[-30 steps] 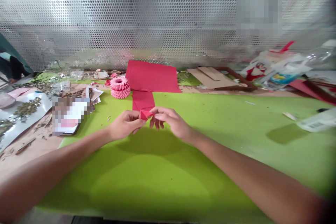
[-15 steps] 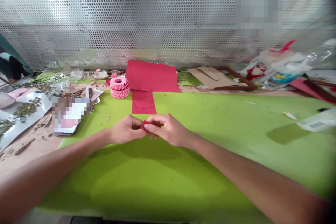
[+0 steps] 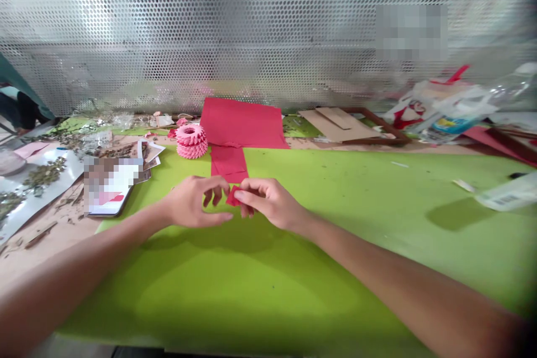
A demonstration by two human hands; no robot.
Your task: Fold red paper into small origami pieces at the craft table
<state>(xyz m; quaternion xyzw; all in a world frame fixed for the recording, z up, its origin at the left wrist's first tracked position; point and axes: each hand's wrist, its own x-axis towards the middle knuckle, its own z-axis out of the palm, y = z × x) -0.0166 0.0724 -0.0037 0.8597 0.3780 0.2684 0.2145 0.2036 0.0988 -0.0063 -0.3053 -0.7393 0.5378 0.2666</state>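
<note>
A small folded piece of red paper point(image 3: 233, 196) is pinched between the thumb and fingers of my right hand point(image 3: 272, 204), above the green table surface. My left hand point(image 3: 193, 201) is beside it on the left, thumb and fingers spread apart with nothing between them. Just beyond the hands lie smaller red paper pieces point(image 3: 229, 162), overlapping the edge of a large red sheet point(image 3: 247, 123). Left of these stands a pink ring-shaped stack of folded paper point(image 3: 192, 141) with a pointed outer edge.
A phone point(image 3: 111, 190) rests at the left near some photo cards point(image 3: 150, 154) and dried plant bits point(image 3: 44, 173). Cardboard pieces point(image 3: 339, 126), plastic bags point(image 3: 440, 109) and a bottle lying down point(image 3: 509, 193) are on the right. A perforated metal panel point(image 3: 251, 28) rises behind.
My left hand has let go of the folded red paper and opened, moving slightly left. My right hand still holds the paper, which is now tilted differently.
</note>
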